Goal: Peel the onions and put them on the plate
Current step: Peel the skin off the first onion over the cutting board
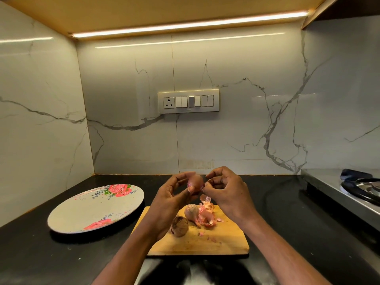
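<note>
- Both forearms bare, entering from the bottom edge and converging toward the middle.
- Left hand (172, 199): raised, palm turned inward toward the right. Fingers (181, 177) curled over the top of an onion (195, 182); thumb pressed against its lower near side. Onion gripped between thumb and fingertips.
- Right hand (228, 194): raised at the same height, back of hand toward the camera, wrist bent slightly left. Fingers curled inward, tips just beside the onion's right side, pinching a scrap of papery skin (203, 187).
- Hands nearly touching at the fingertips, both held off the table.
- Left forearm angles up and right; right forearm up and left.
</note>
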The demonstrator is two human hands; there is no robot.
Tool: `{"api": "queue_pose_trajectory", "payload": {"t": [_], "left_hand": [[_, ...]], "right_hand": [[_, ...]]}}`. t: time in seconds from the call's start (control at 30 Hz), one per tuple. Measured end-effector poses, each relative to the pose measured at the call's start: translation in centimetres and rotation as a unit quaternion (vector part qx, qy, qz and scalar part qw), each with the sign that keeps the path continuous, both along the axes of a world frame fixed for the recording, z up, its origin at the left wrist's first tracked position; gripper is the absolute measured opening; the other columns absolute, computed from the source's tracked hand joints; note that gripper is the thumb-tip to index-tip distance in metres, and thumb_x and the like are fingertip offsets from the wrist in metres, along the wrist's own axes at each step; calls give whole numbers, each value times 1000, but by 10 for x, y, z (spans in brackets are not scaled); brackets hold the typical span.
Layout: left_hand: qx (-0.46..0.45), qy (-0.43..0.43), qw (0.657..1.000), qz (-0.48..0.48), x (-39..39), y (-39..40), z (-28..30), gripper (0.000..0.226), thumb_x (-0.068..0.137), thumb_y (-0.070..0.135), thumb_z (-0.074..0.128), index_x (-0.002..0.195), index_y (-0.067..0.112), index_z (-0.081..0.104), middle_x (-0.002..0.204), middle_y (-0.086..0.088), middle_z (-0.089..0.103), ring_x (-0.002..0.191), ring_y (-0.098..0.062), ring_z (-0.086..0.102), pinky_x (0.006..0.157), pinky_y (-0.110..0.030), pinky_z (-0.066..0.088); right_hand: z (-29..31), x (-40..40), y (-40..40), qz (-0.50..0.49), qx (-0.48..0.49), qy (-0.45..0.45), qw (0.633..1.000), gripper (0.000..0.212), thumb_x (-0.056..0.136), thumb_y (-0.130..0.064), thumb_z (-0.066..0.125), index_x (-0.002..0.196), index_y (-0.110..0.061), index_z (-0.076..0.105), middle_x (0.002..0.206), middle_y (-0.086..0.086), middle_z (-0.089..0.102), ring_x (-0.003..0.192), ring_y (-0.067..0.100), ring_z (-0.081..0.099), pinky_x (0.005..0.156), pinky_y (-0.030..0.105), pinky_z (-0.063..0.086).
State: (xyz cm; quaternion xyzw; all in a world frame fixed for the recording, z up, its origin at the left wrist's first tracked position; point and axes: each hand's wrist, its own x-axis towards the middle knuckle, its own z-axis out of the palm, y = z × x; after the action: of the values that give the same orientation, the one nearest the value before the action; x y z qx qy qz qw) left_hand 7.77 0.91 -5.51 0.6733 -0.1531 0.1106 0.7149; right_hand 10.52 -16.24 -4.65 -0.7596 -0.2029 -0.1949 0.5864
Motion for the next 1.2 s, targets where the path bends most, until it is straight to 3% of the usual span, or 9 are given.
{"api": "queue_pose_trajectory", "payload": {"t": [0.17, 0.5, 0.63, 0.77, 0.9, 1.07, 1.2], "left_hand": [[-90, 33, 994, -54, -1, 0, 4, 43, 84, 14, 63, 127, 14, 60, 115, -8, 73, 111, -27, 69, 86, -31, 59], [-107, 37, 994, -11, -1, -1, 4, 44, 80, 21, 68, 122, 14, 58, 109, -8, 75, 105, -27, 72, 81, -31, 61], [-86, 35, 996, -5, -1, 0, 3, 46, 80, 22, 67, 125, 18, 59, 111, -1, 74, 107, -19, 70, 87, -31, 56], [-110, 35, 993, -18, -1, 2, 4, 49, 78, 16, 67, 127, 15, 60, 110, -1, 75, 107, -16, 71, 90, -26, 57], [-83, 28, 996, -5, -1, 2, 2, 48, 78, 19, 69, 125, 17, 61, 116, -4, 73, 113, -16, 68, 96, -29, 55], [-32, 21, 999, 17, -1, 2, 1, 47, 77, 24, 72, 123, 23, 63, 123, -2, 69, 119, -17, 64, 100, -32, 52], [-13, 20, 999, 36, 0, 3, 1, 50, 74, 30, 75, 122, 26, 64, 126, -2, 67, 122, -18, 61, 110, -43, 46]], "right_hand": [[3, -4, 1, 98, 108, 66, 987, 21, 86, -16, 77, 105, -15, 67, 94, 6, 75, 87, 18, 74, 74, 29, 61], [2, -5, 6, 120, 126, 76, 982, 15, 87, -13, 75, 101, -15, 69, 91, 7, 76, 86, 20, 75, 78, 30, 61], [2, -5, 6, 135, 149, 84, 976, 12, 88, -11, 74, 100, -13, 71, 90, 7, 76, 88, 20, 75, 75, 26, 61], [1, -3, 5, 144, 158, 95, 972, 13, 92, -12, 70, 105, -12, 72, 98, 10, 75, 93, 20, 75, 83, 32, 61], [-1, -2, 5, 145, 126, 88, 977, 30, 83, -30, 78, 109, -16, 71, 100, 4, 76, 97, 16, 73, 85, 32, 60], [-4, 1, 4, 119, 100, 75, 985, 32, 78, -29, 82, 108, -20, 72, 101, -2, 76, 100, 15, 72, 86, 35, 61], [-2, 0, 3, 115, 63, 57, 990, 39, 73, -33, 85, 109, -25, 70, 101, -8, 76, 98, 8, 72, 83, 28, 60]]}}
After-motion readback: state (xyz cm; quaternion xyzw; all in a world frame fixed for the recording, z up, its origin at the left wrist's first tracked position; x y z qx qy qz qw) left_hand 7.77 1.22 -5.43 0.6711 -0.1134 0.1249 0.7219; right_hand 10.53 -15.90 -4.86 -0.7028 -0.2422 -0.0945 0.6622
